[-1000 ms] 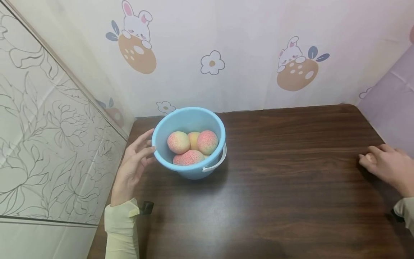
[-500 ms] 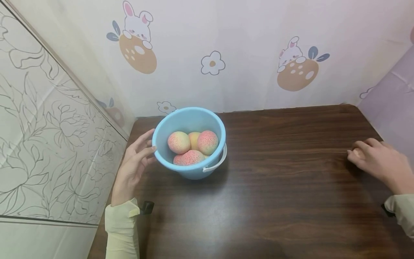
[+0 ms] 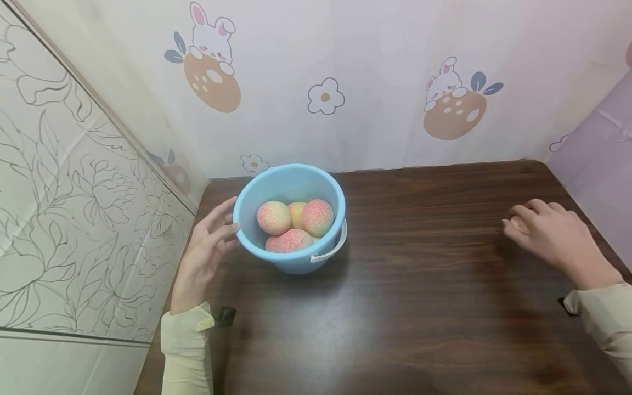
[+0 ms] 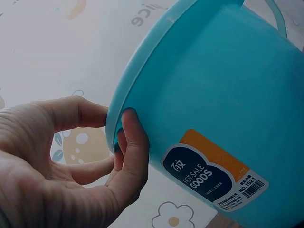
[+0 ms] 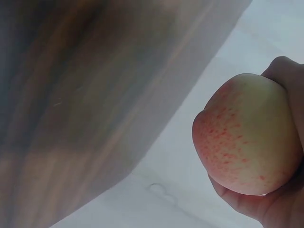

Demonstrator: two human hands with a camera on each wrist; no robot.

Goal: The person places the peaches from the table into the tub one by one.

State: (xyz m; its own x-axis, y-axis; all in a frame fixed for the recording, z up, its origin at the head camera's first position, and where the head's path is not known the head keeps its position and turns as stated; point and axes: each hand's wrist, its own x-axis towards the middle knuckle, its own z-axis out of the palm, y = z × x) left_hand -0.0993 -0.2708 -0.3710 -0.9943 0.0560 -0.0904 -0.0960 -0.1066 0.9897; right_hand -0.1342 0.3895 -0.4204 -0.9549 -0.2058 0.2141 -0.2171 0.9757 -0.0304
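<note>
A light blue bucket (image 3: pixel 296 266) with a white handle (image 3: pixel 329 247) stands on the left of the table and holds several toy-like peaches (image 3: pixel 292 241), pink and yellow. My left hand (image 3: pixel 202 247) grips the bucket's rim from the left. In the left wrist view, fingers (image 4: pixel 135 152) bend against the wall (image 4: pixel 218 85) just under the rim. At the right of the table, my right hand (image 3: pixel 553 233) holds another peach. In the right wrist view that peach (image 5: pixel 247 137) is pale yellow with red speckles; the hand hides part of it.
The dark wooden table (image 3: pixel 419 307) runs up to a patterned back wall (image 3: pixel 375 109). A panel with flower drawings (image 3: pixel 89 208) borders the left side, and a purple wall (image 3: pixel 597 153) the right.
My right hand has moved left across the right side of the table with the peach in it. The left hand and the bucket have stayed in place.
</note>
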